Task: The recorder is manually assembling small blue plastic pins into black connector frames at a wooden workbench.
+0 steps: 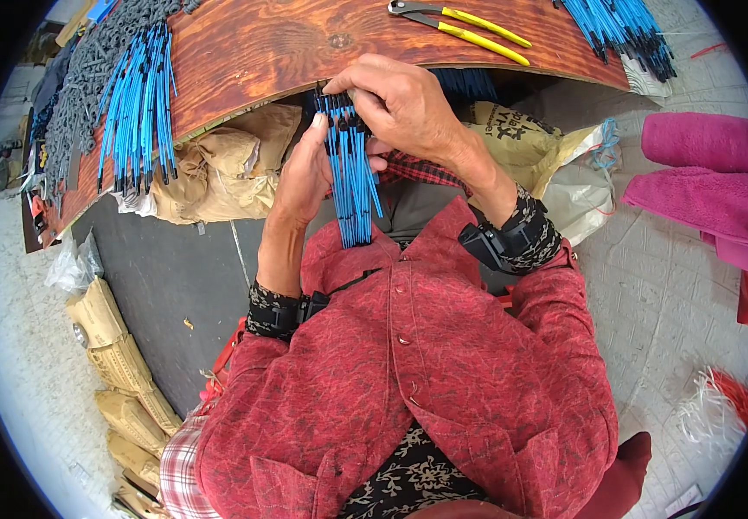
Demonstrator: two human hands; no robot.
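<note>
My left hand (304, 173) is closed around a bundle of thin blue rods (353, 186) with black ends, its thumb lying along the side near the top. The bundle hangs upright in front of my chest, just off the table's near edge. My right hand (408, 108) is bent over the bundle's upper end, with curled fingers at the black tips. Exactly which tip those fingers grip is hidden. Yellow-handled pliers (469, 33) lie on the wooden table (261, 52) beyond my right hand.
More blue rods (138, 104) lie at the table's left beside a heap of grey parts (80, 112). Another blue bundle (620, 30) sits at the far right. Brown paper sacks (227, 164) are under the table edge. Magenta towels (703, 177) are at the right.
</note>
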